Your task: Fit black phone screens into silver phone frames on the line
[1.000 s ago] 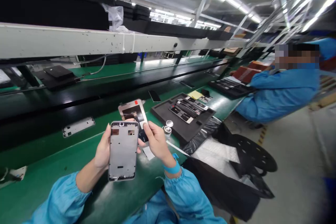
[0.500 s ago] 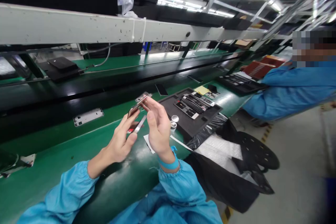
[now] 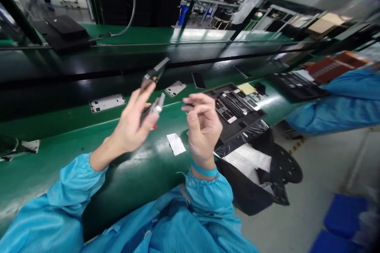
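Note:
My left hand [image 3: 130,126] grips an opened phone [image 3: 155,72]. One flat part slants up past its fingertips, and a second pale-edged part [image 3: 157,106] sticks out by the thumb. Blur hides how the two parts join. A small red bit shows beneath them. To the right, apart from the phone, my right hand [image 3: 205,126] is raised with fingers curled toward the thumb. Something small and dark seems to lie at its fingertips, too smeared to name. A blue band circles the right wrist. Below, between the hands, a white paper slip [image 3: 176,144] lies on the green bench [image 3: 118,189].
Two silver phone housings [image 3: 107,103] [image 3: 175,88] and a dark phone screen [image 3: 198,80] lie beyond my hands. A black foam tray [image 3: 234,136] holds several phone parts, with a yellow note [image 3: 246,88] behind it. At the right sits a co-worker in a blue sleeve [image 3: 314,114].
My right hand has come away from the phone, moving right. My left hand has shifted slightly left and up with the phone. The view has tilted down, and the paper slip shows fully.

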### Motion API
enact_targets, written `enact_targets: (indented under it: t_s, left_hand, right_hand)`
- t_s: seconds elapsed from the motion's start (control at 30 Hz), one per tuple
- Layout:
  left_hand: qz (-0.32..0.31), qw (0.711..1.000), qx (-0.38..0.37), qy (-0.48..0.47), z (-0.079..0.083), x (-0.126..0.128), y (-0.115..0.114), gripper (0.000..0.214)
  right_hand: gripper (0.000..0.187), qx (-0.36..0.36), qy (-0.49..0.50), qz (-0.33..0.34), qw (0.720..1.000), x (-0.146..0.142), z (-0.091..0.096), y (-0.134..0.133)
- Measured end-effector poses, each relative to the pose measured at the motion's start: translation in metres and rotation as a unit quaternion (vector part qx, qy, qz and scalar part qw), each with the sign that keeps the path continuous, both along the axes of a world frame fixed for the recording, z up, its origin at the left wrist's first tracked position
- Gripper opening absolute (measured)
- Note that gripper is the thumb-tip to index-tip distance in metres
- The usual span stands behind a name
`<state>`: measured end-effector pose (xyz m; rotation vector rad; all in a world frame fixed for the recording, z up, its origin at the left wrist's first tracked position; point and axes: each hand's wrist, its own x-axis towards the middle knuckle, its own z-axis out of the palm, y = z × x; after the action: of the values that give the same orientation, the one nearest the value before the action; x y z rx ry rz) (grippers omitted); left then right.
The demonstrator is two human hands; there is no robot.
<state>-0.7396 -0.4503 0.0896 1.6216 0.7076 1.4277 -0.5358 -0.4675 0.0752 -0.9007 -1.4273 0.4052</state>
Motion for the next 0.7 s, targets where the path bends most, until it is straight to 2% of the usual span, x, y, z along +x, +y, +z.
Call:
enact_targets:
  t_s: [0.07, 0.13, 0.2, 0.3, 0.4, 0.53, 0.63, 0.7]
  left_hand:
    - [0.044, 0.996, -0.038, -0.061, 0.002, -0.009, 0.010, 0.069]
    - [0.054, 0.994, -0.021, -0.089, 0.004, -0.018, 0.017, 0.070]
    - [0.045, 0.994, -0.003, -0.099, 0.008, -0.024, 0.020, 0.069]
    - [0.027, 0.992, -0.033, -0.117, 0.015, -0.023, 0.018, 0.070]
    - [-0.001, 0.986, -0.081, -0.145, 0.020, -0.019, 0.013, 0.077]
    - [-0.113, 0.961, -0.189, -0.169, 0.027, -0.021, 0.003, 0.091]
    - [-0.211, 0.924, -0.258, -0.187, 0.035, -0.024, -0.009, 0.091]
    - [-0.265, 0.900, -0.287, -0.196, 0.040, -0.025, -0.017, 0.087]
  right_hand:
    - [0.030, -0.108, -0.101, 0.017, 0.989, 0.005, -0.035, 0.015]
    - [0.032, -0.258, -0.208, 0.033, 0.943, 0.005, -0.071, 0.034]
    - [0.029, -0.311, -0.248, 0.039, 0.917, 0.001, -0.100, 0.050]
    - [0.023, -0.319, -0.261, 0.032, 0.910, -0.005, -0.126, 0.061]
    - [0.019, -0.319, -0.251, 0.013, 0.914, -0.008, -0.138, 0.058]
    - [0.021, -0.309, -0.194, -0.003, 0.931, -0.011, -0.141, 0.056]
    - [0.027, -0.288, -0.124, 0.021, 0.950, -0.014, -0.128, 0.056]
    - [0.043, -0.273, -0.066, 0.070, 0.957, -0.015, -0.111, 0.048]
